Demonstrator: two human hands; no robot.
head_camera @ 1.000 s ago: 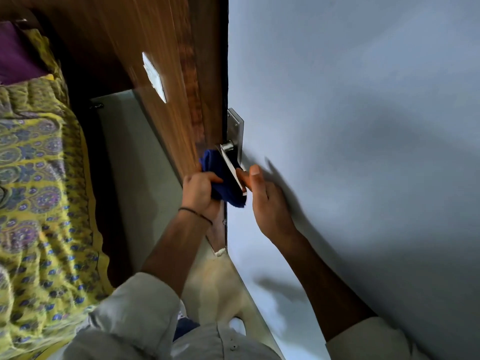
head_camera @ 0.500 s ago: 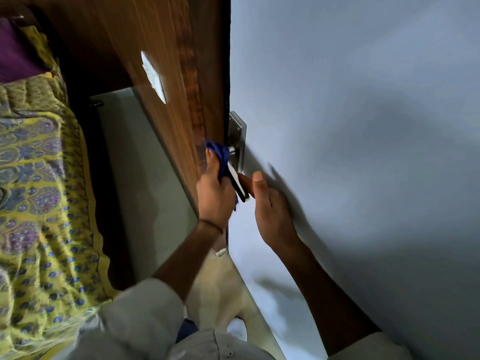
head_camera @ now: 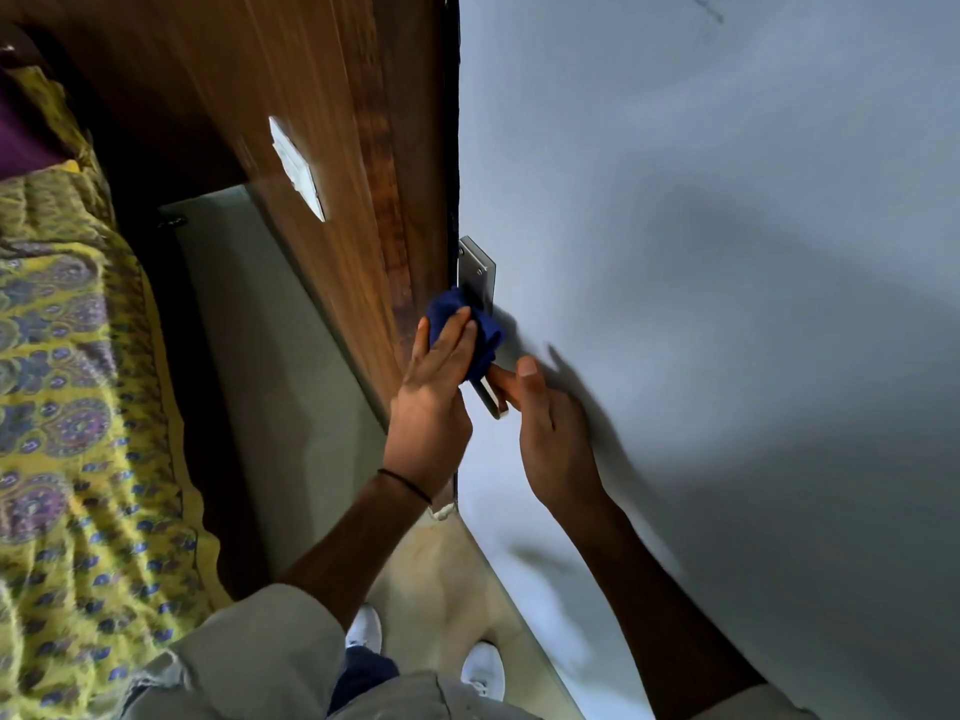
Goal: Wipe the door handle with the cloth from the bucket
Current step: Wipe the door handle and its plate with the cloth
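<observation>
Wiping well under way: blue cloth (head_camera: 467,330) pressed by left hand (head_camera: 434,407), fingers flat over it, against upper part of metal door handle (head_camera: 491,400). Right hand (head_camera: 550,423) pinching handle's lower end, steadying it. Lower end not yet covered. Bucket nowhere in view. Yellow bedspread (head_camera: 67,407) well left of handle; nothing blocking.

Left grip (head_camera: 436,376) closed, right grip (head_camera: 550,428) pinching.
</observation>
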